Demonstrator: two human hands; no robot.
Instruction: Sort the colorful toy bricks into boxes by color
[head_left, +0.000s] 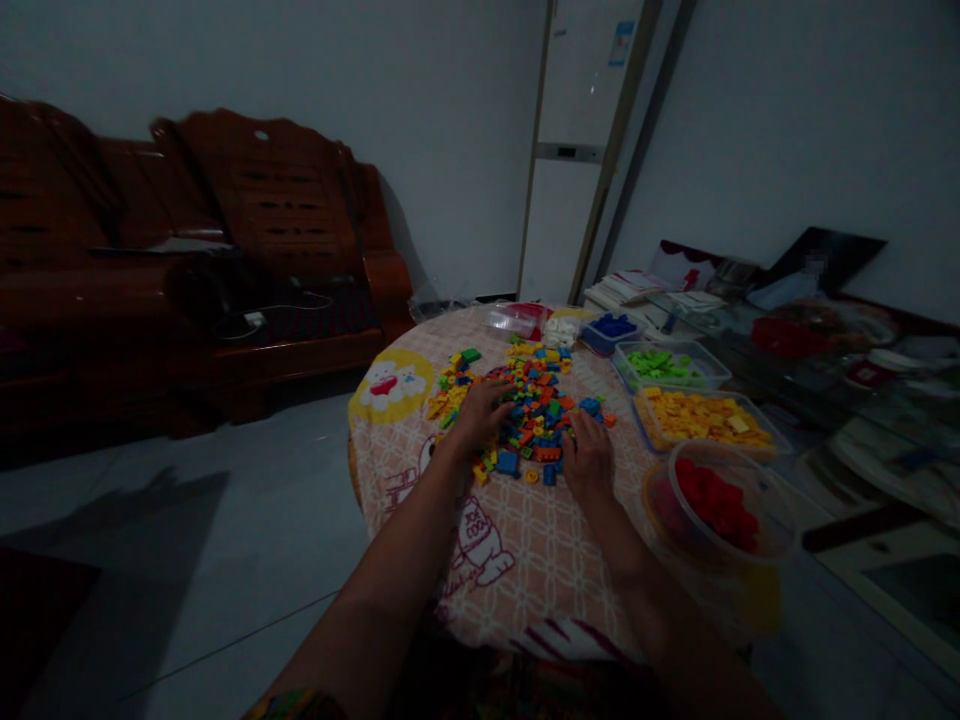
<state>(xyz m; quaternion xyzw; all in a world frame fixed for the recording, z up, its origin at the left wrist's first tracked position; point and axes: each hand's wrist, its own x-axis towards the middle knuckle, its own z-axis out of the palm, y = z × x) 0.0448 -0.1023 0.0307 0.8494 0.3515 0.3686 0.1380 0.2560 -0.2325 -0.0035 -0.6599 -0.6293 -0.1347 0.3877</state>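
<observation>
A loose heap of small toy building bricks [534, 408] in yellow, orange, blue, green and red is spread over the round table. My left hand [480, 412] rests at the heap's left part, fingers apart and reaching over the bricks. At the right edge of the heap is my right hand [590, 455], its fingers bent and its thumb apart from them; I see no brick held in it. A larger blue brick [508, 462] lies at the near edge between the two hands. Dim light hides small detail at the fingertips.
Along the table's right side stand a round tub of red bricks [716, 505], then boxes of yellow [705, 418], light green [660, 366] and blue bricks [613, 326]. White bricks [561, 332] lie at the back near a clear plastic tray [514, 320]. A cluttered glass table [795, 350] stands beyond.
</observation>
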